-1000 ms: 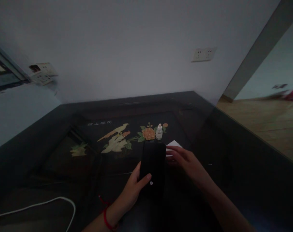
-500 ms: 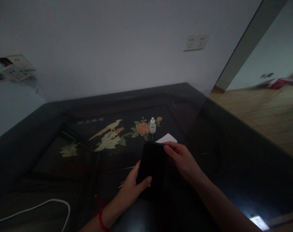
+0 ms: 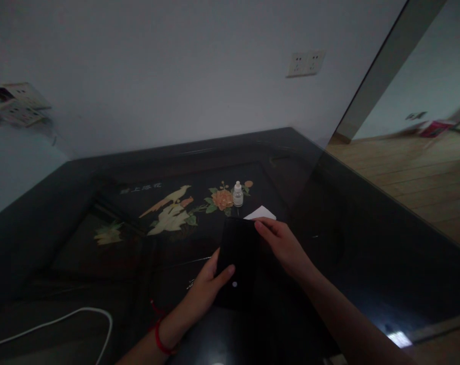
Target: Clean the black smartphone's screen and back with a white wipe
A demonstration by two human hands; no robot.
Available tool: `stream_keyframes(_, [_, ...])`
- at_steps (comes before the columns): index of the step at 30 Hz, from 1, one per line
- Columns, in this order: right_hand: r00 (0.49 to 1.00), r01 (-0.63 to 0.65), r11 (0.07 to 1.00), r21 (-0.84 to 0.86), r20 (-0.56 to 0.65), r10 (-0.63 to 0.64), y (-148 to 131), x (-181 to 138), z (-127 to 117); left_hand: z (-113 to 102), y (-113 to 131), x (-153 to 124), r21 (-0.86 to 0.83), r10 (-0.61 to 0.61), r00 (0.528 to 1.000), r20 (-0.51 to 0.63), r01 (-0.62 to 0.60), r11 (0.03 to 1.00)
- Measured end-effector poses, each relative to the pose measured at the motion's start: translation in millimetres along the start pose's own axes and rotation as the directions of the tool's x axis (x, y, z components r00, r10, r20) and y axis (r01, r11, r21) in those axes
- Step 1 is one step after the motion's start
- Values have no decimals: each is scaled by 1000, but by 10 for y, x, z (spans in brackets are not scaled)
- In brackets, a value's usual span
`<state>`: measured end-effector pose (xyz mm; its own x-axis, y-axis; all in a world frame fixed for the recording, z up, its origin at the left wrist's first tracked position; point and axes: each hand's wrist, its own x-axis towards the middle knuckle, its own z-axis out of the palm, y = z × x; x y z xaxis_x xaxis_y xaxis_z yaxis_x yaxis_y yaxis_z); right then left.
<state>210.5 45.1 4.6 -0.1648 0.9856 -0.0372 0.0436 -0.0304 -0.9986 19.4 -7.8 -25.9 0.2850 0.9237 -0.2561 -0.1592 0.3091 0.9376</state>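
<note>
A black smartphone (image 3: 237, 248) is held upright and slightly tilted above the dark table, its screen dark apart from a small round white mark low down. My left hand (image 3: 209, 286) wraps its left edge, with the thumb lying across the front just above that mark. At the upper right corner, my right hand (image 3: 281, 246) pinches the phone between thumb and fingers. Beyond it stands a small white-capped dropper bottle (image 3: 238, 195). A piece of white paper (image 3: 263, 213) lies just behind the phone's top edge, partly hidden by my right hand.
The glossy dark table (image 3: 329, 203) carries an inlaid bird-and-flower picture (image 3: 173, 215). A white cable (image 3: 74, 312) curves over the lower left. Wall sockets (image 3: 306, 63) are above the back edge, and wooden floor (image 3: 405, 172) shows beyond the right edge.
The round white mark on the phone's screen now shows whole, just below my left thumb; before, the thumb mostly covered it. Both hands keep hold of the phone, and the view has shifted slightly.
</note>
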Motion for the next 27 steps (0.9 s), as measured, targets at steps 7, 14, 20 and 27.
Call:
stream_keyframes(7, [999,-36,988,149,8,35,-6,-9,-47,-15,-33,36,-127,-1,1000,-15,-1,992])
stream_keyframes(14, [994,-100,962,254,67,85,55,-47,51,-36,158,60,-179,-11,966,-257,-36,983])
stream_keyframes(20, [972,-127,975,185,221,84,229,-46,370,-118,184,224,-19,101,904,-415,-120,993])
stream_keyframes(27, [968,-152,983,98,216,128,405,350,406,-475,322,705,395,105,934,-340,41,918])
